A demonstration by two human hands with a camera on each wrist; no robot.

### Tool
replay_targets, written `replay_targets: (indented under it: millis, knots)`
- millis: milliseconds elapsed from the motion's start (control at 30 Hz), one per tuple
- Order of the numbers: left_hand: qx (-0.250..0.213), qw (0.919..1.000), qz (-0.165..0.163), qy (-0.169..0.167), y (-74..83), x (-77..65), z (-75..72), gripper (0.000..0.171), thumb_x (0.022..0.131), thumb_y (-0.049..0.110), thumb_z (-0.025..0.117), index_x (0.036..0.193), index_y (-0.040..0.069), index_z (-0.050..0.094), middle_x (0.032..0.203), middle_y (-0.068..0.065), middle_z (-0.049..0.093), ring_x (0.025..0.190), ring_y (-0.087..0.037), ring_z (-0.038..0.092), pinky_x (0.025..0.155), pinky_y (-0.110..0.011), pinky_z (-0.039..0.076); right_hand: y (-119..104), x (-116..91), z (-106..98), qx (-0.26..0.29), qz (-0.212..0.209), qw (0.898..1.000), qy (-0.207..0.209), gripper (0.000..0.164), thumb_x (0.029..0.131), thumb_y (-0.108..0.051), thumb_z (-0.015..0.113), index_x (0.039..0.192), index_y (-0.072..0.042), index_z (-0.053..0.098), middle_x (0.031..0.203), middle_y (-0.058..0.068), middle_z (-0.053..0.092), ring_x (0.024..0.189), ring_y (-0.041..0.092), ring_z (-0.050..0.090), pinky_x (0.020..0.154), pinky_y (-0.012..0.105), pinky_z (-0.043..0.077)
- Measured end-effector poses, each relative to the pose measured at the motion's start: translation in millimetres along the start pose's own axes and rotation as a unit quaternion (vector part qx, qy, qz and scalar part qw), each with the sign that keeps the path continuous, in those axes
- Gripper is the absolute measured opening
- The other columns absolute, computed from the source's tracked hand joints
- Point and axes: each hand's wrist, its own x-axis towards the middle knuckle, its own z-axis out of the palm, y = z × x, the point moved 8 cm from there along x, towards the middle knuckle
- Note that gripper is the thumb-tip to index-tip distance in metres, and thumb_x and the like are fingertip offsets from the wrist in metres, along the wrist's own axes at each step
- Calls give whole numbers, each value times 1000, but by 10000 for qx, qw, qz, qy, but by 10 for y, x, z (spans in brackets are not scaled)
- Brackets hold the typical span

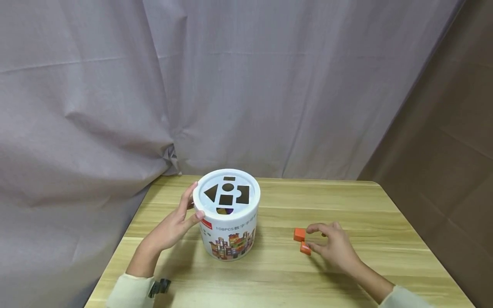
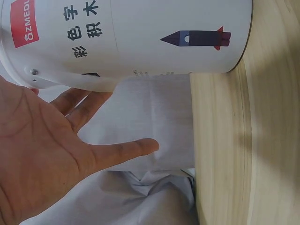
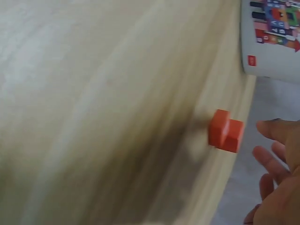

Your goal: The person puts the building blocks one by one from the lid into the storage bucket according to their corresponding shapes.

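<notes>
In the head view a white toy-block bucket (image 1: 227, 226) stands upright under a lid (image 1: 215, 208) with several shaped holes. My left hand (image 1: 171, 226) rests against the bucket's left side, thumb at the front of the rim and fingers farther back. The left wrist view shows that hand (image 2: 42, 145) with one finger stretched out straight, off the bucket. My right hand (image 1: 336, 246) hovers by two orange blocks, thumb and forefinger apart. The farther block (image 1: 299, 234) adjoins the nearer block (image 1: 305, 248); the thumb tip is close to the nearer one, and contact is unclear.
Everything stands on a wood-grain table (image 1: 269, 278). Grey cloth (image 1: 269, 98) hangs behind and at the left, and a brown cloth (image 1: 443, 149) hangs at the right. Through the lid's front hole, some coloured pieces (image 1: 224, 211) show.
</notes>
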Motion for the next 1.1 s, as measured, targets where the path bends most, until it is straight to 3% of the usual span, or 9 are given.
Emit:
replay_targets:
  millis: [133, 233, 400, 667, 867, 1100]
  knots:
    - [4, 10000, -23, -24, -3, 2, 16, 89, 115, 37, 60, 177, 44, -4, 174, -24, 41, 151, -52, 51, 114, -82, 44, 145, -75, 157, -56, 463, 9977, -484, 38, 79, -18, 101, 113, -16, 84, 116, 0, 83, 89, 19, 48, 79, 33, 34]
    - [2, 10000, -76, -33, -8, 8, 28, 89, 115, 39, 60, 176, 45, -4, 174, -24, 42, 151, -51, 51, 115, -82, 44, 197, -111, 224, -177, 599, 9960, -632, 32, 79, -17, 100, 107, -19, 85, 117, 0, 84, 91, 19, 50, 79, 36, 31]
    - [8, 9999, -119, -33, -13, 11, 39, 90, 115, 40, 60, 176, 45, -5, 172, -23, 44, 151, -49, 52, 116, -81, 43, 236, -128, 253, -302, 629, 9956, -617, 24, 80, -19, 100, 98, -27, 85, 115, -4, 83, 96, 15, 55, 78, 38, 34]
    - [76, 10000, -41, 14, -4, 16, 14, 89, 115, 36, 60, 177, 45, -4, 175, -23, 41, 151, -51, 51, 115, -82, 44, 223, -110, 239, -396, 356, 9970, -558, 27, 80, -18, 101, 95, -32, 84, 110, -11, 82, 95, 12, 55, 80, 37, 34]
    - [58, 10000, -44, 12, -2, 10, 7, 89, 115, 36, 60, 176, 45, -4, 174, -24, 41, 151, -52, 51, 114, -82, 44, 231, -87, 159, -190, 439, 9965, -685, 29, 81, -18, 100, 105, -26, 86, 110, -7, 83, 94, 14, 60, 74, 24, 49]
    - [21, 10000, -54, 32, -6, -1, 3, 90, 115, 37, 60, 177, 43, -4, 171, -23, 44, 151, -49, 51, 116, -81, 43, 177, -31, 32, -30, 426, 9971, -631, 31, 84, -19, 98, 113, -18, 85, 104, -8, 82, 91, 11, 56, 70, 21, 49]
